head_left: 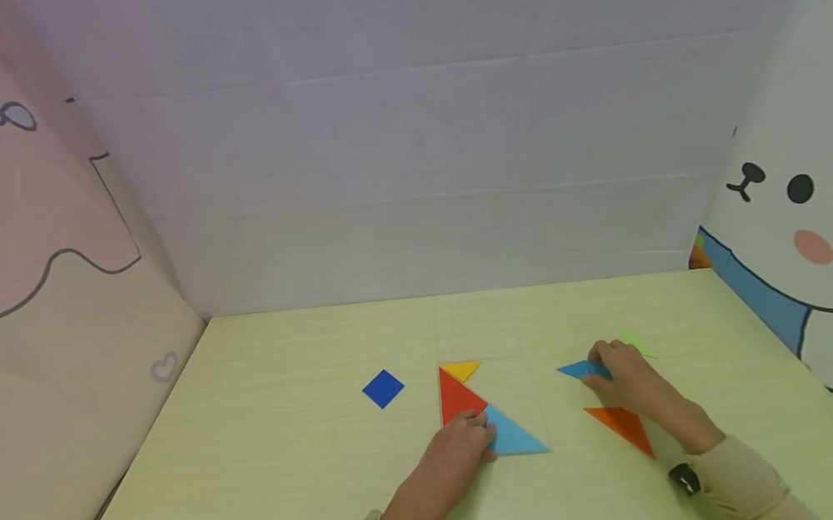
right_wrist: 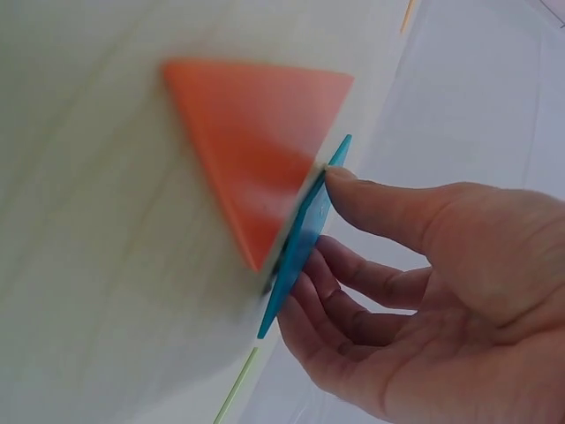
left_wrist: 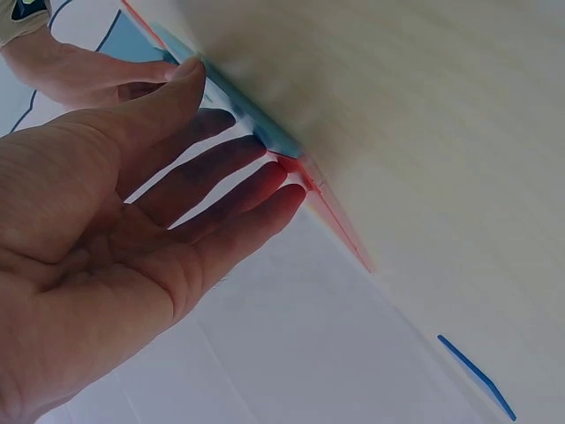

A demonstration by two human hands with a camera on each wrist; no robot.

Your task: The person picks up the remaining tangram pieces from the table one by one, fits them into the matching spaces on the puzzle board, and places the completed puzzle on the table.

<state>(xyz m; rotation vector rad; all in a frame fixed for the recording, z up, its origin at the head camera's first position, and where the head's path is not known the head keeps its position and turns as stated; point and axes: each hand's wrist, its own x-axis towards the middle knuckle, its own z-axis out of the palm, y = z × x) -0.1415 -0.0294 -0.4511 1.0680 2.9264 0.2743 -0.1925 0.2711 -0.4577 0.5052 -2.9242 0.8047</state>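
Observation:
My left hand (head_left: 452, 459) rests its fingertips on a large red triangle (head_left: 457, 397) and a large light blue triangle (head_left: 512, 435), which lie edge to edge on the table. In the left wrist view the fingers (left_wrist: 207, 190) stretch out over these two tangram pieces. On the right, my right hand (head_left: 630, 380) pinches a blue tangram piece (right_wrist: 305, 231) between thumb and fingers; it looks tilted in the right wrist view, and the hand partly covers it. An orange triangle (head_left: 626, 426) lies just in front of this hand. Behind it a light green piece (head_left: 639, 345) shows, partly hidden.
A small yellow triangle (head_left: 461, 370) touches the red triangle's upper edge. To the left lies a dark blue square (head_left: 384, 389). Faint outlines mark the pale wooden table (head_left: 283, 440) around the joined pieces. A white back wall (head_left: 408, 169) and printed side walls enclose it.

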